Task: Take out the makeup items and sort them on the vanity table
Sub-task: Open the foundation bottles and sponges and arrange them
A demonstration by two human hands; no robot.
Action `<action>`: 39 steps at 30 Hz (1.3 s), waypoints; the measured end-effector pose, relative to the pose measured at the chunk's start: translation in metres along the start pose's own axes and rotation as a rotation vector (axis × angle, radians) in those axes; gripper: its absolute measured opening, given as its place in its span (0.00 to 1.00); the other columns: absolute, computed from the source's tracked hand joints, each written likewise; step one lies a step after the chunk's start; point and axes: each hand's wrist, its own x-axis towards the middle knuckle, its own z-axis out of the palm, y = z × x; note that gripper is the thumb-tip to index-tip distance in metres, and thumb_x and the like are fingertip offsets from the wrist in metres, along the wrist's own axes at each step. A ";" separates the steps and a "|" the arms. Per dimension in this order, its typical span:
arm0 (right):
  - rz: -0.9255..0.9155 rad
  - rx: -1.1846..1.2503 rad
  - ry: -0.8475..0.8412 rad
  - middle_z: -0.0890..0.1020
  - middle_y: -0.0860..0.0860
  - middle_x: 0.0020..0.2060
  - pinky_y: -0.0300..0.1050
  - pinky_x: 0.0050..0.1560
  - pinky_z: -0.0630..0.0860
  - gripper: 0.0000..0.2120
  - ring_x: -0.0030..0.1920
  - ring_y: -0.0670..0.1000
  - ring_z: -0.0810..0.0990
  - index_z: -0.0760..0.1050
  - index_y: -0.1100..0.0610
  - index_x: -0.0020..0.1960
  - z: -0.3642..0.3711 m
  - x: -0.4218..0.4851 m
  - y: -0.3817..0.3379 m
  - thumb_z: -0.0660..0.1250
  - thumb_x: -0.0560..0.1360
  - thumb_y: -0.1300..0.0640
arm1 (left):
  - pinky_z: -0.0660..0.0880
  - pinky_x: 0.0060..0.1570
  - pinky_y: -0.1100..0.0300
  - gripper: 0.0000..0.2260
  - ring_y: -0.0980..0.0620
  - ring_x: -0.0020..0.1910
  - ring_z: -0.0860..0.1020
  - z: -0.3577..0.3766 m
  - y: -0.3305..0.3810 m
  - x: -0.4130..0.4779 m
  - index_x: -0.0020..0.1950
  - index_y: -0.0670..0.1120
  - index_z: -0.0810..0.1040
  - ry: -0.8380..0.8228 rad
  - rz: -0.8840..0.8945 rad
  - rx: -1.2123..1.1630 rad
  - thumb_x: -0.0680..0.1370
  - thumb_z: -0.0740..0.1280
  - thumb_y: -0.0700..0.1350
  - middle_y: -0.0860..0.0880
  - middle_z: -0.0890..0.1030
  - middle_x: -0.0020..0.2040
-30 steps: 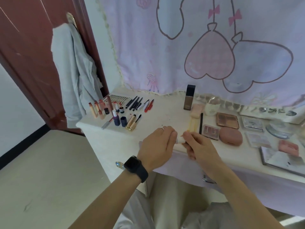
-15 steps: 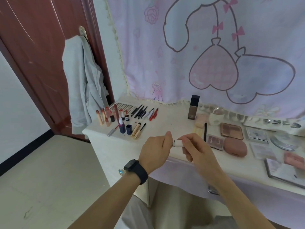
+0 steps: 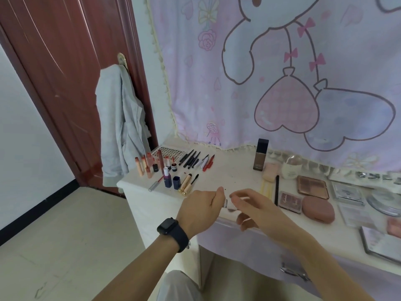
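Head view: both forearms reach forward and meet over the front edge of the counter point(image 3: 234, 177). The left hand point(image 3: 199, 211), wrist turned inward with a dark watch point(image 3: 171, 232) on it, grips a small white tube point(image 3: 225, 204) in its curled fingers. The right hand point(image 3: 260, 210) bends its fingers point(image 3: 240, 193) toward the tube's free end. Blur hides whether they pinch it.

Both bare forearms are reaching fwd, converging in front of the body. L hand point(image 3: 201, 208) is curling into a loose fist, back facing up, gripping one end of a small white tube point(image 3: 226, 204). R hand point(image 3: 260, 211) is pinching the other end w/ thumb & index; other fingers are curling under.
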 end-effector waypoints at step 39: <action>-0.239 -0.295 0.124 0.85 0.42 0.46 0.33 0.45 0.71 0.06 0.43 0.37 0.81 0.82 0.49 0.53 0.042 0.144 -0.020 0.70 0.79 0.49 | 0.55 0.24 0.62 0.21 0.53 0.24 0.55 -0.068 -0.127 -0.005 0.35 0.46 0.67 0.477 -0.596 -1.105 0.84 0.54 0.56 0.50 0.61 0.28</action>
